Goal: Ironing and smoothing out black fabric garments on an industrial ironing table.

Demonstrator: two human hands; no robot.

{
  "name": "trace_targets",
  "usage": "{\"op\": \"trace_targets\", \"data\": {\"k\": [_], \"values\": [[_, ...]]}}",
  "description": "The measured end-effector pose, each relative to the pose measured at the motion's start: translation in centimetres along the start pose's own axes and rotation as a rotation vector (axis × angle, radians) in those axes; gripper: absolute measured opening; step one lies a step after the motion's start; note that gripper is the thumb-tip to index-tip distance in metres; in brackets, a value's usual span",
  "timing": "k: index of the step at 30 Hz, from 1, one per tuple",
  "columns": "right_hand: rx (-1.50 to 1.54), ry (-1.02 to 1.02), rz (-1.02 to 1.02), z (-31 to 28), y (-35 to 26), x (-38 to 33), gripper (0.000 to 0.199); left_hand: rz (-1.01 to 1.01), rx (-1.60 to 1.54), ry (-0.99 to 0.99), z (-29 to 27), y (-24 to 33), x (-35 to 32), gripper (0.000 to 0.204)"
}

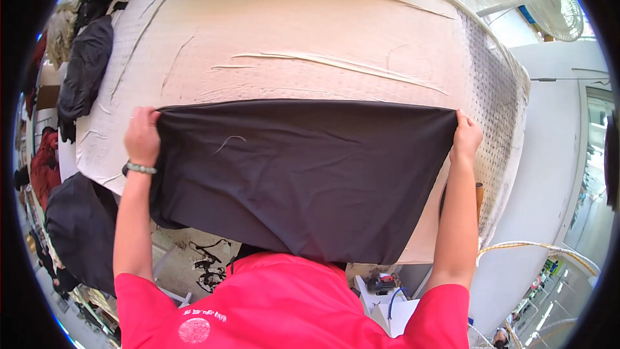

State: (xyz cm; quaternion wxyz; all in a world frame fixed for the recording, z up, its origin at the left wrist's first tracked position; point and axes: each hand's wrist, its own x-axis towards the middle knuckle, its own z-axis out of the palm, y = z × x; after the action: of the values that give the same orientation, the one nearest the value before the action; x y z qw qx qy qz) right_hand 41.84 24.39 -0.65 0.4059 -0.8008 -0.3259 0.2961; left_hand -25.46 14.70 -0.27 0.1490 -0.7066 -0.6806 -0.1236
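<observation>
fingers clamped, my left hand (142, 137) and right hand (467, 137) grip the upper corners of the black cloth (310, 174), centre of the frame; its top edge is drawn straight, but the creased lower part seems not yet flattened.

Black cloth (303, 168); cream table cover (290, 19), dotted right; red shirt (290, 304)

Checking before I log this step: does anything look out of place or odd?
Yes: a thin, curved pale strand, perhaps loose thread, stands out on the left part of the dark fabric sheet. Beyond the sheet, the cream fabric table cover has raised wrinkles instead of lying flat.
</observation>
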Motion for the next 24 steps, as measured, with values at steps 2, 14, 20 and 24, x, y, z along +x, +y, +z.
{"op": "trace_targets", "data": {"k": [2,14,20,24], "values": [[-0.278,0.224,-0.168,-0.1,0.2,-0.8,0.034,0.098,0.068,0.096,0.0,-2.9,2.2,0.008],[-0.723,0.485,-0.608,10.1,2.1,3.8,0.034,0.32,0.014,-0.102,7.7,-8.2,9.8,0.008],[-0.738,0.437,-0.529,10.8,1.3,3.4,0.032,0.194,0.0,-0.234,5.0,-2.7,10.5,0.035],[-0.586,0.375,-0.477,6.4,2.3,3.4,0.034,0.679,-0.431,-0.462,0.8,21.3,8.1,0.063]]}}
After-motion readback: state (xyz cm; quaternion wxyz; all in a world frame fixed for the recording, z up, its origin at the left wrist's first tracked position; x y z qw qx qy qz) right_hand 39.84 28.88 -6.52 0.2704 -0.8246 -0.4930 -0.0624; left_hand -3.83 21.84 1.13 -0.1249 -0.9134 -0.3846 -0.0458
